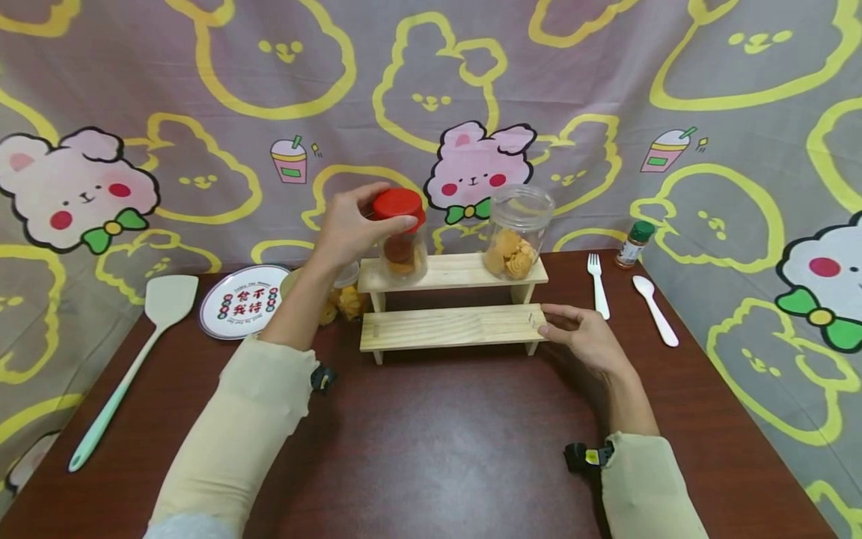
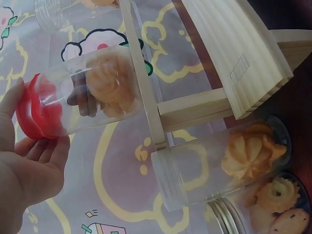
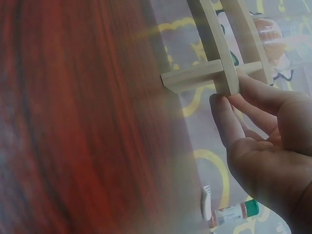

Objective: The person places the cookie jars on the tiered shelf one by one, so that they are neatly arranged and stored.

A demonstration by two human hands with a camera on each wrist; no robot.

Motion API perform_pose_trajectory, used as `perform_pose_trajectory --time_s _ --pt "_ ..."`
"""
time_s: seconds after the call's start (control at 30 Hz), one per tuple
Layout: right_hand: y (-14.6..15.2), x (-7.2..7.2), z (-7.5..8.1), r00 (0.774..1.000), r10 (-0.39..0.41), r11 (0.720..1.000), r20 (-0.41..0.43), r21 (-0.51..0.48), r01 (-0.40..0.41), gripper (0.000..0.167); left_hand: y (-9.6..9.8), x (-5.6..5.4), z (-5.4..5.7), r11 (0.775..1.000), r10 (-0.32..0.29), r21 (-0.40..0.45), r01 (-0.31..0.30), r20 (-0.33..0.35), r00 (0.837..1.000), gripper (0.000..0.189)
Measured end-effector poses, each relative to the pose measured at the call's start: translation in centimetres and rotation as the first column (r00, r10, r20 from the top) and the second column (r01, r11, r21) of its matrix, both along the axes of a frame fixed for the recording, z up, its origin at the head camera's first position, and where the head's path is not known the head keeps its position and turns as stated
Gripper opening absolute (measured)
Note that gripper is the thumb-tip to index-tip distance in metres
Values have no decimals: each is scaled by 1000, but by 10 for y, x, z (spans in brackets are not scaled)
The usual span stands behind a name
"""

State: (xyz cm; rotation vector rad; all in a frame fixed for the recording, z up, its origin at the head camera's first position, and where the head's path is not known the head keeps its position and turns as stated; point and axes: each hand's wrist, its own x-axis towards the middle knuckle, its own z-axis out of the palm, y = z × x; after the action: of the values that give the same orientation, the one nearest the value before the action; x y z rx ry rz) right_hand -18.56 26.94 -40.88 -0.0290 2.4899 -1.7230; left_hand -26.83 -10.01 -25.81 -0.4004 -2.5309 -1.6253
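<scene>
My left hand [image 1: 350, 228] grips the red lid [image 1: 399, 203] of a clear cookie jar [image 2: 73, 105] from above, thumb along the lid's near side. Pale and dark brown cookies [image 2: 109, 83] show inside that jar, whose base is right at the left end of the upper tier. At the other end, my right hand [image 1: 592, 344] pinches the lower board of the two-tier wooden shelf [image 1: 451, 327] between thumb and fingers. A lidless clear jar [image 1: 521, 217] with golden cookies stands on the right of the upper tier.
Left of the shelf, more cookie jars [image 2: 190, 170] stand partly behind my left forearm. Farther left are a round plate [image 1: 242, 301] and a spatula [image 1: 141, 348]. To the right lie a white fork [image 1: 598, 288] and spoon [image 1: 656, 311], beside a green-capped spice bottle [image 1: 634, 245].
</scene>
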Motion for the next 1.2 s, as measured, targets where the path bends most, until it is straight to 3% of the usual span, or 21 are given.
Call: perform_pose_trajectory --time_s 0.37,0.73,1.2 --pt "0 0 0 1000 5 1000 0 3 -5 51 -1 2 0 1000 -12 -11 12 -1 1000 67" --pt "-1 0 1 1000 4 1000 2 -1 -4 52 -7 7 2 997 -66 26 66 -5 998 70" --pt "-1 1 1 1000 -5 1000 9 4 5 52 -38 12 -14 999 -35 25 35 -19 999 71"
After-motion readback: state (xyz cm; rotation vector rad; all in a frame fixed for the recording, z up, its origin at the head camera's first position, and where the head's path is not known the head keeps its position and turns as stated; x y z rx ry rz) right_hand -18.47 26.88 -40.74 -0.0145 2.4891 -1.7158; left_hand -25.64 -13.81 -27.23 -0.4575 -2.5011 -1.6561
